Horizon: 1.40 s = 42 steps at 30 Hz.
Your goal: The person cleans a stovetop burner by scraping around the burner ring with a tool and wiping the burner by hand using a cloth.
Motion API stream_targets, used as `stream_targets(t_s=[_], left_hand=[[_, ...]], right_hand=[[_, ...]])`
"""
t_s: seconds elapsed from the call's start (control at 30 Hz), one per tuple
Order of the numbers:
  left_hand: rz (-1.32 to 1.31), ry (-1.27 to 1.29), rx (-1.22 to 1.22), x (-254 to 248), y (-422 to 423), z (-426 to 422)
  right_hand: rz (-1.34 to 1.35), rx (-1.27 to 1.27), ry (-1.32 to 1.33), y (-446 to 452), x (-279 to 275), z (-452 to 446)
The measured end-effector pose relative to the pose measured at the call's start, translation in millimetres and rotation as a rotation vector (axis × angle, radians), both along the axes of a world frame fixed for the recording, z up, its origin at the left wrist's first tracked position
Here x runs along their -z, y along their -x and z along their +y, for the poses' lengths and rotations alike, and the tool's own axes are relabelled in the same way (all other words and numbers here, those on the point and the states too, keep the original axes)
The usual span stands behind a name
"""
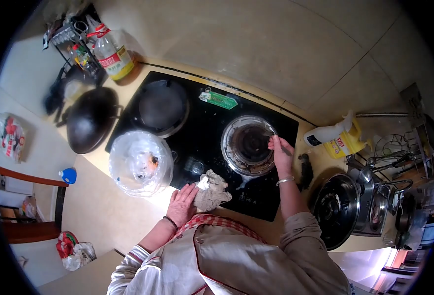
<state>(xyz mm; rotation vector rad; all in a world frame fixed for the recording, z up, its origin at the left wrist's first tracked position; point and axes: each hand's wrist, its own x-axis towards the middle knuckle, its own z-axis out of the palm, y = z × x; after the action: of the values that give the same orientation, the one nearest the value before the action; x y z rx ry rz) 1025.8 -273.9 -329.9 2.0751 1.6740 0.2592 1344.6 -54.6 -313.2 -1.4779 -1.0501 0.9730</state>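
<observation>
My right hand (282,150) is closed round a thin metal strip-like tool (286,151), at the right side of the round burner (251,142). The exact kind of tool cannot be made out. Brown and black grime covers the burner's middle, inside a shiny metal ring. At the front edge of the black cooktop (202,125), my left hand (181,204) lies flat with its fingers stretched out. Close beside its fingertips sits a crumpled grey rag (212,191). Left of the rag stands a bowl lined with clear plastic (140,164), with some scraps inside.
A dark wok (93,120) and an oil jug (112,56) stand at the left. A second burner (162,105) and a green packet (219,100) are behind. Rightward are a yellow-and-white spray bottle (339,137), a black cloth (306,171) and a black pan (336,209).
</observation>
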Motion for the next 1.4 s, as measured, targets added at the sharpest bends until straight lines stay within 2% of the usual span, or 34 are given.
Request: stream_targets(t_s=[0.07, 0.2, 0.27, 0.4, 0.5, 0.57, 0.77, 0.87, 1.03, 1.17, 1.27, 1.4], left_hand=[[-0.004, -0.002, -0.001, 0, 0, 0], [-0.018, 0.007, -0.007, -2, 0, 0], [-0.024, 0.003, -0.009, -3, 0, -1], [-0.016, -0.001, -0.012, 1, 0, -1], [-0.019, -0.004, -0.010, 0, -1, -1], [-0.021, -0.004, -0.011, -1, 0, 0], [-0.021, -0.005, -0.001, -2, 0, 0], [-0.019, -0.014, 0.004, -1, 1, -1], [-0.025, 0.005, -0.001, -3, 0, 0], [-0.022, 0.006, 0.002, -5, 0, 0], [-0.013, 0.015, -0.006, -4, -1, 0], [-0.011, 0.021, -0.003, -3, 0, 0]], right_hand=[[0.076, -0.046, -0.097, 15, -11, 0], [0.063, -0.075, -0.035, 38, -23, 7], [-0.354, -0.220, -0.290, 41, -26, 9], [-0.508, -0.310, -0.380, 43, -35, 8], [-0.645, -0.530, -0.484, 49, -27, 2], [-0.706, -0.571, -0.517, 52, -30, -7], [-0.714, -0.669, -0.527, 50, -34, -22], [-0.650, -0.422, -0.534, 50, -27, -15], [-0.641, -0.380, -0.532, 56, -9, -11], [-0.647, -0.407, -0.495, 54, -10, -21], [-0.662, -0.614, -0.557, 47, -24, -34], [-0.613, -0.696, -0.562, 36, -29, -38]])
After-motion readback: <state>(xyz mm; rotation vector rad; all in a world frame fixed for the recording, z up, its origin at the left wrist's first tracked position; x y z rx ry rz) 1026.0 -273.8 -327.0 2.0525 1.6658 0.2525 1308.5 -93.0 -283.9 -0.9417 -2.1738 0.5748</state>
